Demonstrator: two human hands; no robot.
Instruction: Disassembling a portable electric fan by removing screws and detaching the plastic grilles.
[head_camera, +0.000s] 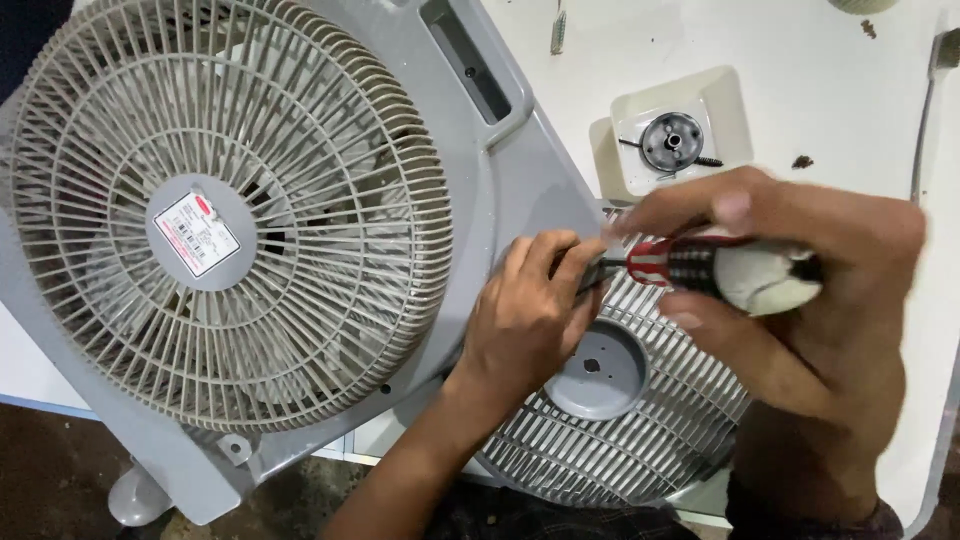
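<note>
Lying across the white table (830, 90), the grey box fan (230, 215) fills the left. Beside it a detached round grille (620, 440) sits under both hands. The right hand (800, 280) wraps a red-and-black screwdriver (690, 265); the left hand (525, 315) pinches its tip. A cream tray (735, 105) holds a metal disc (672, 140).

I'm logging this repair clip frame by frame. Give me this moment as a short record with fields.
Setting: white table
Main item: grey box fan housing, round grille in place
Right hand: grips a screwdriver, red, black and white handle
Left hand: pinches the screwdriver tip at the housing edge
Under the hands: loose round grille
Nearby: cream square part with a metal disc
</note>
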